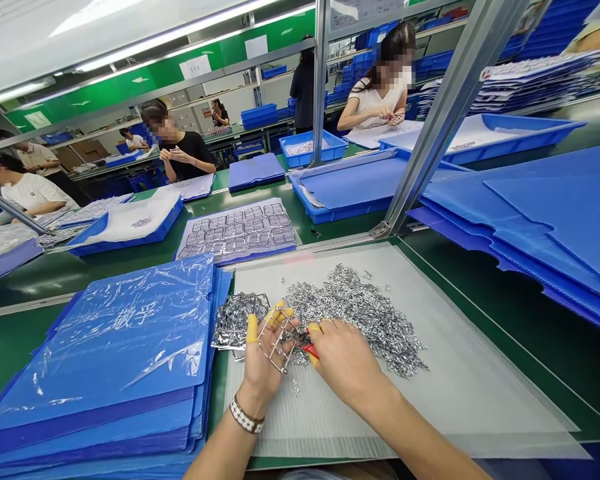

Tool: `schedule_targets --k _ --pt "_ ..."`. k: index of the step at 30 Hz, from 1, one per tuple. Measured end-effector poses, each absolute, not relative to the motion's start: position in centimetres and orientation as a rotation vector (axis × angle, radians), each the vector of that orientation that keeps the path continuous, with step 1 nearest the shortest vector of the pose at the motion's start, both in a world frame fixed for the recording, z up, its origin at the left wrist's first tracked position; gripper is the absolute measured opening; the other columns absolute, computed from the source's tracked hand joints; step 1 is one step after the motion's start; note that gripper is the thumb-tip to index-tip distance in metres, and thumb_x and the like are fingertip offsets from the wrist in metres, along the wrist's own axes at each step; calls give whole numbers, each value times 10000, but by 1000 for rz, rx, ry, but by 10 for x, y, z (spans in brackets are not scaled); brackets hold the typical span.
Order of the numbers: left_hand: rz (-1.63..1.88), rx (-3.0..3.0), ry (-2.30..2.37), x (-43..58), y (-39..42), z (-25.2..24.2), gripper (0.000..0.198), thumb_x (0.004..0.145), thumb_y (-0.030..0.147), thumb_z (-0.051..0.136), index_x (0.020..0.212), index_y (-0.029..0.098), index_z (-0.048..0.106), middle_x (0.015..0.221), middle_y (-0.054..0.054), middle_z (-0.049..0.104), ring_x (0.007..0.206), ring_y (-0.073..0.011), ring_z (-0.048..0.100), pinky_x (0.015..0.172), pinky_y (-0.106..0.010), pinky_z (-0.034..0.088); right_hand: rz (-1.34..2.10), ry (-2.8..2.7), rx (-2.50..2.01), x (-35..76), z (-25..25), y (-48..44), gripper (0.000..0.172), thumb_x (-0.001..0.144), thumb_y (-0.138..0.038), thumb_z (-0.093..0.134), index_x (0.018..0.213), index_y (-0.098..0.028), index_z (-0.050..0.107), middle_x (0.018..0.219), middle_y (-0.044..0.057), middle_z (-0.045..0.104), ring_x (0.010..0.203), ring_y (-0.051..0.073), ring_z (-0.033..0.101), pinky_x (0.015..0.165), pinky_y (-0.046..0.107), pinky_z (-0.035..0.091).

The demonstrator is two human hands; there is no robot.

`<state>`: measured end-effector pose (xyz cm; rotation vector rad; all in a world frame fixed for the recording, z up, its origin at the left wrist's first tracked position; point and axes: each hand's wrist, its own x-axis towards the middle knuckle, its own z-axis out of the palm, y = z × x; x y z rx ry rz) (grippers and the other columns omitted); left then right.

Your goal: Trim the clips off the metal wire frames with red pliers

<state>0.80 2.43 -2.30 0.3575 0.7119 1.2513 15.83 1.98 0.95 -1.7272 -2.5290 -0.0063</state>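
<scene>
My left hand (260,377), yellow covers on its fingertips, holds up a small silver metal frame (283,368) with crossbars. Close beside it, my right hand (347,363) is closed around a small red-handled tool (310,350). The tip of that tool is hard to make out at the frame's right side. Behind both hands spreads a heap of small silver metal pieces (360,307) on a translucent white sheet (430,413). A pile of similar metal frames (237,320) lies just left of my left hand.
Blue plastic sheets (120,333) are stacked at left, partly under clear film; more blue sheets (555,213) jut in at right. A metal post (445,113) rises behind the mat. Beyond are a board of laid-out frames (240,230), blue trays (345,213) and several people working.
</scene>
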Motion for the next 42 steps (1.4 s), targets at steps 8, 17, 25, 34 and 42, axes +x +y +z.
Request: schedule_targets --k 8,17,25,34,42 --pt "1102 523 693 9 18 -16 588 881 603 354 1220 186 594 1225 -133 599 1074 -294 572 845 -470 508 153 -2256 -1738 188 -7 8 205 793 -290 578 963 -186 627 878 76 663 850 267 623 735 399 464" --pt "1060 2339 1441 -40 31 21 551 842 404 573 1357 239 466 1309 -123 516 1209 -288 433 1036 -514 318 463 -1945 -1419 215 -34 -18 338 882 -341 482 1199 -231 516 1105 77 625 1027 226 580 891 420 466" --pt "764 2520 1775 -53 30 3 645 782 419 642 1369 255 432 1348 -144 470 1268 -370 336 1015 -588 268 550 -1858 -1323 214 -37 -27 379 910 -343 475 1272 -232 482 1174 92 598 1095 221 557 933 410 463" --pt "449 2540 1117 -24 -24 -22 280 897 148 464 1097 254 628 909 -86 619 817 -211 512 714 -352 376 529 -1806 -1273 217 -53 -32 371 878 -301 533 1243 -236 513 1126 74 628 1049 205 585 906 379 492" --pt "353 2611 1145 -28 -23 -29 259 904 143 440 1046 242 633 943 -83 642 818 -202 532 748 -370 331 504 -1737 -1264 221 -63 -39 387 870 -277 543 1253 -243 503 1127 76 629 1034 210 598 904 396 503"
